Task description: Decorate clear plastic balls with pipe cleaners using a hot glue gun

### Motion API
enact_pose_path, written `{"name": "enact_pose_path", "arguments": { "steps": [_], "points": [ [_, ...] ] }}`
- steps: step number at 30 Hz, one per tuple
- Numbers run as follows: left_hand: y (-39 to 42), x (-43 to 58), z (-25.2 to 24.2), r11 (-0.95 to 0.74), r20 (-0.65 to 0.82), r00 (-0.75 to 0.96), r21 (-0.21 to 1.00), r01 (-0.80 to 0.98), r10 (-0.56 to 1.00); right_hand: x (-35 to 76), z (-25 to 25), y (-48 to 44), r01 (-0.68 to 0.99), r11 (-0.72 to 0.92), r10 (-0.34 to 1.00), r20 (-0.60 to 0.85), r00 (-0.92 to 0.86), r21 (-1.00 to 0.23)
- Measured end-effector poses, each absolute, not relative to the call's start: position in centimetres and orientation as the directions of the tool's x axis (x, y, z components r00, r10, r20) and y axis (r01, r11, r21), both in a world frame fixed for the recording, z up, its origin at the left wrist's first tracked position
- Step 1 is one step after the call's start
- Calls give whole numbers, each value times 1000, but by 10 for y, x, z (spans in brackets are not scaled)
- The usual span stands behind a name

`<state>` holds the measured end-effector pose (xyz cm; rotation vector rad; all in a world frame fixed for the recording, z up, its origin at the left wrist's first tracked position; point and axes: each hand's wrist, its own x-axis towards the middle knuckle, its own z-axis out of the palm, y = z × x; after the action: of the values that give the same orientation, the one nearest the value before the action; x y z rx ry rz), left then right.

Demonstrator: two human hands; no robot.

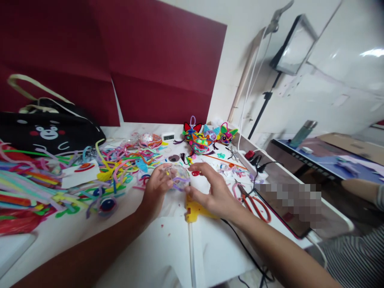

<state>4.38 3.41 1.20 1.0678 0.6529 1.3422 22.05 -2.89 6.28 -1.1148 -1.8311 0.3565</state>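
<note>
My left hand (156, 188) is closed round the side of a round, clear plastic piece (179, 176) with purple and yellow bits in or on it, possibly a see-through ball; blur hides the detail. Fingers apart, my right hand (211, 190) curves round the other side of it. The right thumb and fingertips are close to the clear piece, and I cannot tell whether they touch it. Under the right hand lies a yellow hot glue gun (195, 210), partly hidden. A small red piece (195, 173) is by the right fingertips.
Colourful pipe cleaners (33, 188) are heaped at the left beside a black bag (51, 132). Several decorated cat-face ornaments (200, 143) and a small digital clock (168, 137) stand at the back. Orange-handled scissors (255, 204), cables and a tablet (282, 212) lie at the right.
</note>
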Motion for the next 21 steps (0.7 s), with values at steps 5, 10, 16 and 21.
{"name": "enact_pose_path", "arguments": {
  "steps": [5, 10, 16, 21],
  "points": [
    [33, 42, 8, -94, 209, 219, 892, -442, 953, 209, 54, -16, 454, 483, 851, 523, -43, -748],
    [35, 42, 4, -97, 215, 230, 894, -437, 949, 206, 47, -12, 390, 466, 864, 504, -7, -794],
    [36, 43, 2, -112, 228, 231, 898, -425, 946, 205, 43, -11, 354, 455, 871, 492, 17, -817],
    [36, 44, 1, -111, 225, 234, 902, -418, 946, 205, 40, -10, 312, 430, 883, 466, 49, -847]
  ]
}}
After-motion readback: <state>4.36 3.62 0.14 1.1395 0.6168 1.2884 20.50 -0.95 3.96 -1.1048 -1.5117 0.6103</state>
